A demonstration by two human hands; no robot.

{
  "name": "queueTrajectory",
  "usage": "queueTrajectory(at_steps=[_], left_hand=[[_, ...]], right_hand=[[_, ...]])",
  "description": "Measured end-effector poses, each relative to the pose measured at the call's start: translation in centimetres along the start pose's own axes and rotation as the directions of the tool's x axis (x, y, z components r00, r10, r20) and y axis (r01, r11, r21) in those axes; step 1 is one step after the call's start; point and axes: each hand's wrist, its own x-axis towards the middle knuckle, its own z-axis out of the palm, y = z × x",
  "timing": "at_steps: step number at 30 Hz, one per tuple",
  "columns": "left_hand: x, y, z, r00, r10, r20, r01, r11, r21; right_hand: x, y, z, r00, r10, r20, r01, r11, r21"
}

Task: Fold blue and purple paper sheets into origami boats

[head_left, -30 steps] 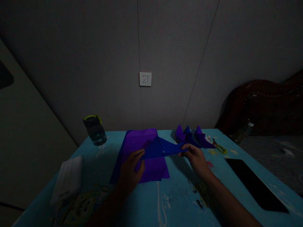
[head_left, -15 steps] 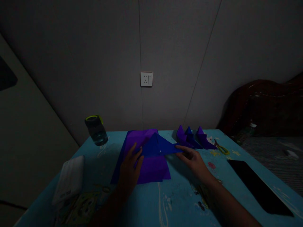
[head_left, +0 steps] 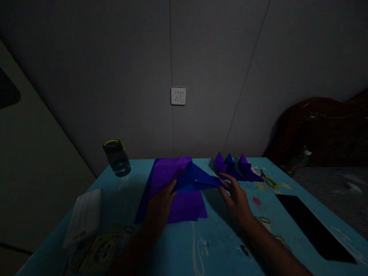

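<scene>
A folded blue paper boat (head_left: 191,178) is held between my two hands, above purple and blue sheets of paper (head_left: 184,209) lying on the table. My left hand (head_left: 161,201) pinches its left end, thumb and fingers closed on the paper. At the pointed right end, my right hand (head_left: 236,195) grips the tip between thumb and fingers. The boat's peak points up toward the wall. Several finished-looking purple and blue paper boats (head_left: 249,171) stand at the back right, just beyond my right hand.
A water bottle (head_left: 116,157) stands at the back left, with a white box-like object (head_left: 84,216) nearer. Yellow-handled scissors (head_left: 270,181) lie at the right edge beside a flat black slab (head_left: 313,226). The wall with a socket (head_left: 178,96) rises behind the patterned blue table (head_left: 178,249).
My left hand's spread fingers have closed on the boat's left end. The boat has shifted slightly right and tilted, and my right hand's fingers have changed position on its tip.
</scene>
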Motion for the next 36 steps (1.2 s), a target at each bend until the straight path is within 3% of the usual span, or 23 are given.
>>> queueTrajectory(at_steps=[6, 10, 12, 16, 20, 26, 32, 36], left_hand=[[-0.3, 0.7, -0.2, 0.982, -0.172, -0.077, 0.165, 0.982, -0.090], [-0.6, 1.5, -0.3, 0.971, -0.205, -0.122, 0.180, 0.965, -0.191], [-0.7, 2.1, -0.3, 0.982, -0.162, -0.097, 0.139, 0.969, -0.206], [-0.8, 3.6, -0.2, 0.998, 0.060, 0.020, -0.055, 0.978, -0.199], [-1.1, 4.5, 0.5, 0.967, 0.200, 0.157, -0.167, 0.965, -0.203], [-1.2, 4.5, 1.1, 0.950, 0.151, 0.274, -0.121, 0.985, -0.125], [-1.2, 4.7, 0.9, 0.931, 0.136, 0.339, -0.112, 0.990, -0.089], [-1.1, 4.4, 0.8, 0.971, 0.082, 0.226, -0.072, 0.996, -0.051]], right_hand=[[-0.8, -0.9, 1.0, 0.994, -0.091, -0.063, 0.090, 0.996, -0.015], [-1.4, -2.5, 2.3, 0.998, 0.012, -0.061, -0.005, 0.994, 0.113], [-1.6, -3.4, 3.1, 0.993, 0.117, -0.024, -0.109, 0.971, 0.212], [-2.0, -4.7, 4.6, 0.958, 0.271, 0.089, -0.281, 0.846, 0.453], [-2.5, -4.9, 5.4, 0.918, 0.299, 0.261, -0.397, 0.673, 0.625], [-2.8, -4.5, 5.6, 0.885, 0.236, 0.401, -0.461, 0.568, 0.682], [-2.4, -4.4, 5.8, 0.863, 0.330, 0.383, -0.505, 0.567, 0.651], [-1.9, -4.4, 5.3, 0.861, 0.340, 0.378, -0.508, 0.586, 0.631]])
